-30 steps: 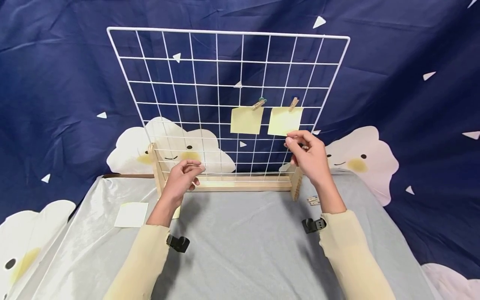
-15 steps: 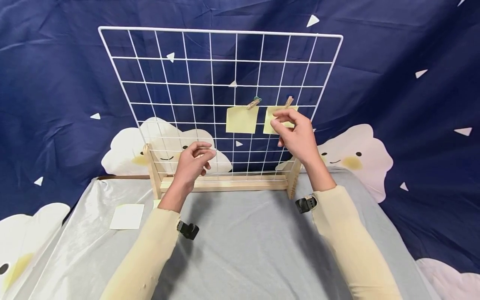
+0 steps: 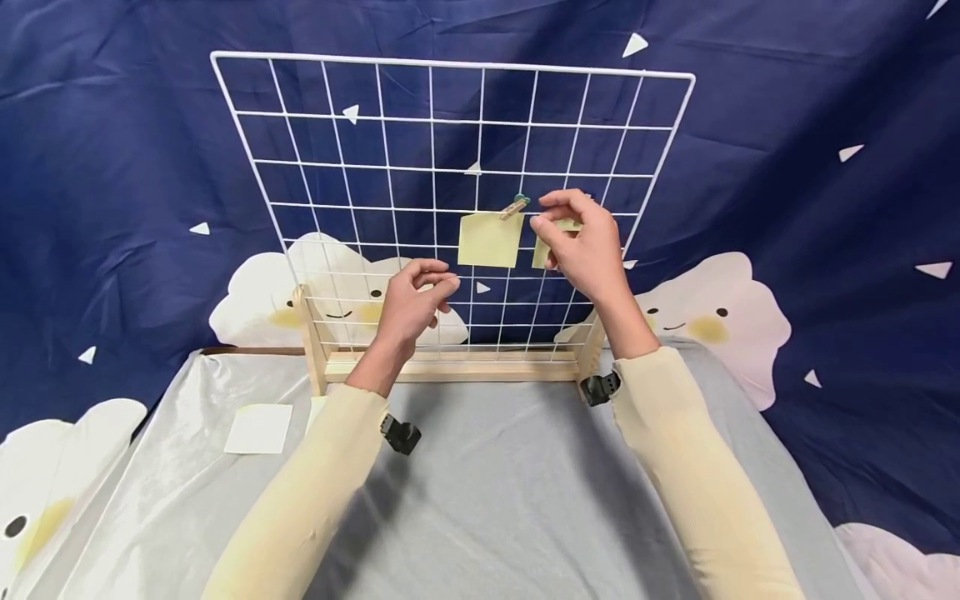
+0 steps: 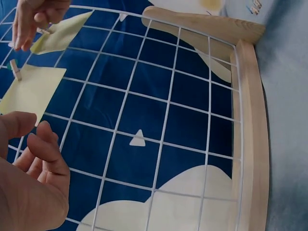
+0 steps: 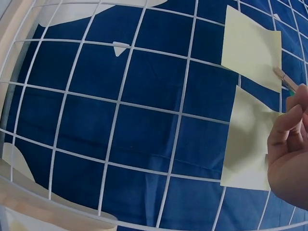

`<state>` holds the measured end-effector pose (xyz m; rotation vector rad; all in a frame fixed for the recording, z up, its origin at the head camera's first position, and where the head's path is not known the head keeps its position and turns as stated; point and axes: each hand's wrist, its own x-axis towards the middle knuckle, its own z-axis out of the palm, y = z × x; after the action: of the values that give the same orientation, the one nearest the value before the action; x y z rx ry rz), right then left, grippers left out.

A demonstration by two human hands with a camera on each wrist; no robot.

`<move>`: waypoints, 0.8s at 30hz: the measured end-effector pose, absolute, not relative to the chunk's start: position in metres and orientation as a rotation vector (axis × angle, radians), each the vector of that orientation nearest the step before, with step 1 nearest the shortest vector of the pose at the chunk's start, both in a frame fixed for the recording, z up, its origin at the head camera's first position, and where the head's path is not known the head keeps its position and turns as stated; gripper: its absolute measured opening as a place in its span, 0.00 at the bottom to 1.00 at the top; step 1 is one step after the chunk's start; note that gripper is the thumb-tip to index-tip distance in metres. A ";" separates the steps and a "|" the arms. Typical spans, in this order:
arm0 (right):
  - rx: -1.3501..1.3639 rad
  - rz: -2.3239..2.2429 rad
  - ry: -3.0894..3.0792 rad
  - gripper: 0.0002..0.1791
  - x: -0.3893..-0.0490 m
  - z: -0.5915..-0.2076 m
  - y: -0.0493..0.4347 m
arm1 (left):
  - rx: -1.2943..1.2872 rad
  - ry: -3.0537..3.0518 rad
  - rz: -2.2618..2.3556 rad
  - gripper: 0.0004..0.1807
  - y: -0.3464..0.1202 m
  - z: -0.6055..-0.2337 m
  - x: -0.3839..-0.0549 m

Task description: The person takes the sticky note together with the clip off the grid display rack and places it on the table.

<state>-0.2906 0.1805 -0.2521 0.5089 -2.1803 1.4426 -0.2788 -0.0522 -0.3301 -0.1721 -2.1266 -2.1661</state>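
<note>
Two yellow sticky notes hang side by side on a white wire grid (image 3: 431, 150). The left note (image 3: 487, 242) is held by a wooden clothespin (image 3: 513, 208) with a green piece on it. My right hand (image 3: 588, 246) is in front of the right note (image 5: 245, 144), covering most of it and its clothespin in the head view. Its thumb and fingers bend loosely with nothing between them. Lower and to the left, my left hand (image 3: 416, 304) hovers before the grid, fingers loosely bent and holding nothing. In the left wrist view its fingertips (image 4: 43, 127) are near the left note's lower edge.
A wooden stand (image 3: 450, 368) supports the grid on the grey cloth-covered table (image 3: 487, 483). A pale square note (image 3: 258, 429) lies at left; another paper (image 3: 317, 410) is partly behind my left sleeve. Small clothespins (image 4: 255, 6) lie beyond the stand's right end. A blue curtain (image 3: 787, 208) hangs behind.
My right hand has moved up and left from the right note's lower edge to in front of it. My left hand has risen and shifted right toward the left note.
</note>
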 end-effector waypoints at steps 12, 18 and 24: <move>0.505 1.306 -2.296 0.14 -0.299 -0.235 0.167 | -0.254 -2.138 -2.181 0.16 -0.040 -0.316 -0.283; 0.475 1.264 -2.306 0.09 -0.303 -0.233 0.164 | -0.200 -2.081 -2.193 0.11 -0.037 -0.312 -0.284; 0.507 1.234 -2.306 0.08 -0.304 -0.234 0.163 | -0.168 -2.055 -2.173 0.07 -0.037 -0.310 -0.283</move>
<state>-0.3045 0.1631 -0.2341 0.5070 -2.3061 1.2336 -0.2826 -0.0375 -0.3102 -0.1683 -2.0552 -2.1732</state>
